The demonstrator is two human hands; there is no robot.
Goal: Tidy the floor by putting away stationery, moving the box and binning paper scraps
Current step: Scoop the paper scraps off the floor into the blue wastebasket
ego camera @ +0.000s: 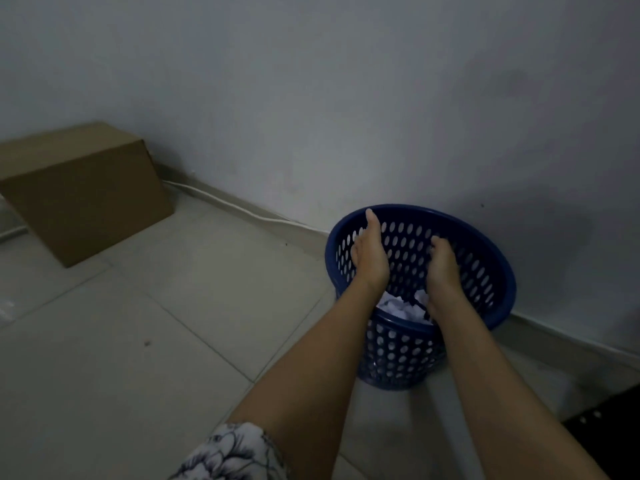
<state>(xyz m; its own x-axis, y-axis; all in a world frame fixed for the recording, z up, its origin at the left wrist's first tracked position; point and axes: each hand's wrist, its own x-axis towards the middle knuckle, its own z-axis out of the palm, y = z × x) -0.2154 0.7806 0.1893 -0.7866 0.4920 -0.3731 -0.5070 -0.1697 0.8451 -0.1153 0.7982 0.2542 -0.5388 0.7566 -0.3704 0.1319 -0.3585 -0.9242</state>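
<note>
Patterned sleeve point(228, 452) and two bare forearms reach over a blue bin point(498, 299) by the wall. Paper scraps point(398, 308) lie inside it, directly below both wrists. Left hand point(370, 252) is spread flat and empty, its fingers toward the far rim; right hand point(445, 266) curls loosely downward, apparently holding nothing. A box point(83, 192) sits well apart, left, against the wall.

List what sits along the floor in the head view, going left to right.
cardboard box → white cable along the wall base → blue perforated bin holding paper scraps, with the left hand then the right hand over its mouth.
</note>
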